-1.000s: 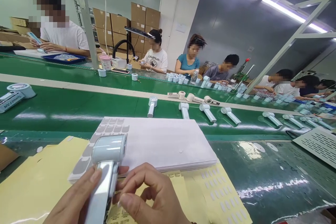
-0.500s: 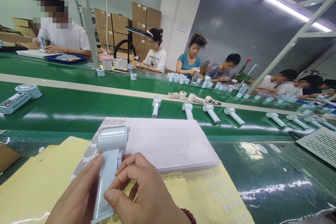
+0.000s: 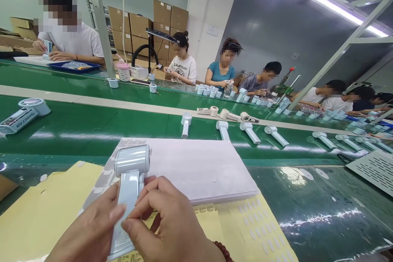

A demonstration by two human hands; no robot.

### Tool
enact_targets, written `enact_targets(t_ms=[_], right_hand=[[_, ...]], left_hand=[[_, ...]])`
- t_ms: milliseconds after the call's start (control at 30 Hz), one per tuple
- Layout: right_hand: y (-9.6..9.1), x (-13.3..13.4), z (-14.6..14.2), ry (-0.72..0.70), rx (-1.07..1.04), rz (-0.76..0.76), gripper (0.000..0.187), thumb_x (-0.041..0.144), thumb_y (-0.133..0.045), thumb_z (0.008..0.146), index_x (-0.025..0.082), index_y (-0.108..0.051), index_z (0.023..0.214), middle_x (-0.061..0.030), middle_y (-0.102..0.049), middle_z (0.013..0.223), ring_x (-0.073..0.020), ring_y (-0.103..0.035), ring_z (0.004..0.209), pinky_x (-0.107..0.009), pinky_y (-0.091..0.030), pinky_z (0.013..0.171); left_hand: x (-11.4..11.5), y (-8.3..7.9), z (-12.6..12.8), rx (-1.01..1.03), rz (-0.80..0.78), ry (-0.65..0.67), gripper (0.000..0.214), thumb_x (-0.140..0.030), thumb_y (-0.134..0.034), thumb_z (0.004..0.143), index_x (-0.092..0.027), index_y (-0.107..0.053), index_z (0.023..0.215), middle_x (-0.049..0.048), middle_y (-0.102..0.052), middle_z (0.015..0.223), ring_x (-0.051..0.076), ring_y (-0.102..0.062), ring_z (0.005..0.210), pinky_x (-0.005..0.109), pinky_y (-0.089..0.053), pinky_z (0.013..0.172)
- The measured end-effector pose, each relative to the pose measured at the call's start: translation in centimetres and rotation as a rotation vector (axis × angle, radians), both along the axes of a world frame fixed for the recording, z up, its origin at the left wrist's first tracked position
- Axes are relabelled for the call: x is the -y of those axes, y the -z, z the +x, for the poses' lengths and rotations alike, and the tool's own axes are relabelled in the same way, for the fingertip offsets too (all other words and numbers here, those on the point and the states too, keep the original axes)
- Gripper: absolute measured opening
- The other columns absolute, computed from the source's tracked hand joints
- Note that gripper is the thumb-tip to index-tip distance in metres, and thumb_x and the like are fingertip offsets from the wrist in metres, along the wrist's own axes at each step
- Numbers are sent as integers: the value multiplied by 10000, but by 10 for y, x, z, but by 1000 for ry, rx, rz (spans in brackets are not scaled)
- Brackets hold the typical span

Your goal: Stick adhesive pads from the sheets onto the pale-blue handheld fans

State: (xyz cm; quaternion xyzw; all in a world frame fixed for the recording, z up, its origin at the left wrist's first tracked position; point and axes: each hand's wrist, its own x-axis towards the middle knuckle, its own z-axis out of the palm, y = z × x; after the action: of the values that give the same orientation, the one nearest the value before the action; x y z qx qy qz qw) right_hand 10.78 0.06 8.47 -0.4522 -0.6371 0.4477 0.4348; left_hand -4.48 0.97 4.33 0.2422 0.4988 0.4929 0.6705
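Observation:
A light blue handheld fan [image 3: 132, 190] stands tilted in front of me, its round head up and its handle running down toward me. My left hand [image 3: 92, 221] is wrapped around the handle from the left, with its thumb lying across the front face. At the handle's right side is my right hand [image 3: 172, 221], thumb and forefinger pinched together by the lower front face. Whatever is between those fingertips is too small or hidden to make out. Behind the fan lies a stack of white sheets [image 3: 196, 168], with grey label outlines along its left side.
Yellow sticker sheets [image 3: 46, 217] lie under and beside the stack. Beyond it, a green conveyor belt [image 3: 92, 131] carries several light blue fans [image 3: 250, 133] and some white ones [image 3: 231, 116]. A slotted metal plate [image 3: 374, 170] is at right. Several people [image 3: 184, 67] work across the belt.
My left thumb has slid from the top of the handle down across its front. The fan has turned slightly, catching more light. Nearby fans on the belt have shifted a little right.

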Motion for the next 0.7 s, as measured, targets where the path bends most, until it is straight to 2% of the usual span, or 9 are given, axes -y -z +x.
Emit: enact_targets(t_ms=[100,167,267,300,367,433,467,567,700], right_hand=[[-7,-8,2,-35,-184,-149,123,146,-733,689,181,-632,627,11,-585,867,-108,-600,793,-171,-407,558],[-12,-15,4,-39,-342,-221,130,219,-752,688,176,-642,633,-2,-597,853,-114,-586,764,-174,-422,543],[-16,-28,11,-9,-421,-150,178,349,-725,762,180,-670,753,-32,-648,941,-125,-597,749,-182,-448,501],[-16,-33,14,14,-345,-89,182,365,-689,809,187,-684,847,-46,-668,1020,-139,-622,790,-193,-471,513],[-14,-44,21,34,5,33,307,359,-580,913,205,-636,1173,-78,-664,1226,-184,-660,966,-264,-558,662],[-9,-58,25,7,389,85,509,316,-492,968,184,-419,1455,-131,-596,1385,-258,-620,1157,-418,-568,874],[-6,-65,26,-14,526,89,582,283,-475,972,149,-320,1517,-167,-573,1413,-300,-589,1217,-501,-537,943],[4,-86,19,-58,688,102,659,185,-482,935,48,-257,1539,-249,-612,1339,-389,-558,1245,-612,-512,933],[19,-110,7,-51,756,182,655,172,-506,918,60,-297,1529,-214,-695,1212,-358,-584,1208,-541,-557,874]], left_hand=[[1,-11,1,3,99,111,910,-318,-963,308,-410,-687,1170,2,-637,1318,447,-429,1350,525,-597,939],[-2,-16,1,-23,113,93,884,-254,-955,285,-435,-712,1115,12,-678,1243,451,-471,1313,533,-552,1009],[-16,-25,-5,-65,97,44,882,-263,-963,299,-425,-708,1128,20,-689,1230,418,-534,1266,465,-561,997],[-25,-28,-9,-88,95,45,869,-281,-970,296,-395,-717,1119,39,-693,1225,415,-567,1228,442,-592,943],[-48,-36,-18,-144,102,29,806,-335,-966,344,-315,-724,1113,91,-704,1199,412,-633,1124,414,-648,780],[-78,-45,-27,-200,107,-38,629,-357,-899,528,-239,-713,1118,119,-714,1151,356,-688,989,358,-652,628],[-94,-49,-31,-215,117,-76,496,-318,-826,654,-207,-702,1121,119,-715,1132,303,-701,920,311,-639,596],[-145,-57,-40,-245,167,-132,156,-171,-644,875,-128,-676,1021,90,-706,1013,148,-672,750,176,-569,563],[-200,-48,-43,-232,195,-117,91,-110,-651,891,-113,-625,977,45,-656,957,136,-639,740,221,-558,580]])
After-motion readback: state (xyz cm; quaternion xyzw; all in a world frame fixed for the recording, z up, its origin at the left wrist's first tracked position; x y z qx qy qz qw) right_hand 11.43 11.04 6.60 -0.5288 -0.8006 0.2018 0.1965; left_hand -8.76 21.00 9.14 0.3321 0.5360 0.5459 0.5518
